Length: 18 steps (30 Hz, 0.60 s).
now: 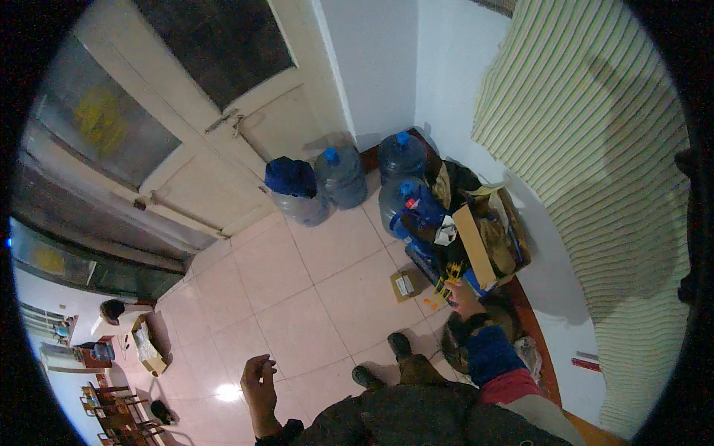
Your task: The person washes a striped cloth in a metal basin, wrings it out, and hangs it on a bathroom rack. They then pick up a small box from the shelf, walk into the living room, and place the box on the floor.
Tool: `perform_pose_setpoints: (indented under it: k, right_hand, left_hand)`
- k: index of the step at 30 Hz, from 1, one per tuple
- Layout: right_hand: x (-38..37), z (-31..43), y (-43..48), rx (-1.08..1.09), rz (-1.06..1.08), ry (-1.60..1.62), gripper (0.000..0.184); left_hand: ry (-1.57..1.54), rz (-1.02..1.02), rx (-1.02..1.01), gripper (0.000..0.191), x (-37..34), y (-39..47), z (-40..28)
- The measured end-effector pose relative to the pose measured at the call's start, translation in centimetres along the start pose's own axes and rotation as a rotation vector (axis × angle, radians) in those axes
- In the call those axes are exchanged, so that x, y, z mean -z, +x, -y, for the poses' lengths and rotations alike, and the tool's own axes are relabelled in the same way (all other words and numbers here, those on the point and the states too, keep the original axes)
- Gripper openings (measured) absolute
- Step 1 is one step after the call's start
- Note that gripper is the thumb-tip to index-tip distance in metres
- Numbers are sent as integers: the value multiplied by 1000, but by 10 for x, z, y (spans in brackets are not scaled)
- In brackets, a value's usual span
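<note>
My right hand (461, 300) grips a yellow toothed plastic piece (449, 279), low beside a pile of things at the wall. Several small orange bits (430, 304) lie on the tiles just left of it. A small cardboard box with a white label (404, 285) rests on the floor close by. Beyond the hand stands an open cardboard box (475, 245) with its flap raised and mixed items inside. My left hand (260, 384) hangs over the floor, well away from the pile. Its fingers are loosely bent, and nothing shows in them.
Large blue-capped water bottles (341, 177) stand by the door (223, 134); a dark blue cloth (290, 176) covers one. A striped curtain (558, 167) hangs at right. Dark bags (496, 318) lie near my feet (399, 345). Wooden stools (114, 401) and a long carton (146, 348) stand far left.
</note>
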State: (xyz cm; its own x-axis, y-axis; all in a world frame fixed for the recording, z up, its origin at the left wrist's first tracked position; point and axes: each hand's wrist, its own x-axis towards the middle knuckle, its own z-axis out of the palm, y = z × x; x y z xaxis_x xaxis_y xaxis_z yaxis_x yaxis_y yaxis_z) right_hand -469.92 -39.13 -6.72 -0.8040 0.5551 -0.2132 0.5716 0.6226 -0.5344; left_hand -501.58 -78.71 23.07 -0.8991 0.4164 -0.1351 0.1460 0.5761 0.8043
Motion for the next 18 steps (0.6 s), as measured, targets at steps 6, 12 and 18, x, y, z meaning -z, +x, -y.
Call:
perform_pose_setpoints:
  k: [6, 12, 18]
  right_hand:
    - [32, 24, -32, -156, -177, 868, 27]
    - [91, 123, -48, -535, -372, 1150, 23]
    - [47, 140, -31, -182, -179, 929, 36]
  left_hand:
    - [-55, -4, -18, 14, 16, -6, 8]
    - [-107, -45, -113, 14, 48, -27, 26]
    - [-199, -127, -95, 13, 89, -56, 61]
